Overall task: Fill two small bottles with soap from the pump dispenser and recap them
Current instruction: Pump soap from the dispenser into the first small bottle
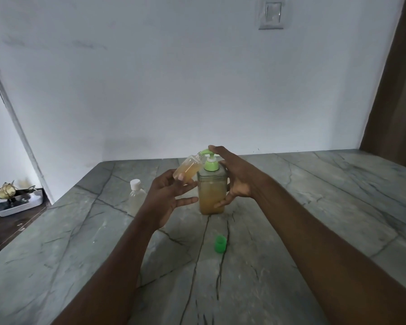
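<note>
Our right hand (238, 177) wraps the pump dispenser (212, 193), forefinger atop its head. Our left hand (167, 202) pinches the open bottle (188, 171), tilted at the spout, which we judge roughly half full. Left of those fingers the white-capped bottle (136, 195) seems unfilled; the green cap (220, 243) lies below them, so recapping remains.

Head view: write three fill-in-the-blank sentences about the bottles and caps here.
The left hand tilts the uncapped small clear plastic bottle at the ____ pump of the square clear soap dispenser.
The standing small clear bottle beside that hand has a ____ cap.
Only ____ loose cap, round and green, lies on the grey stone table.
Missing: green; white; one.
</note>
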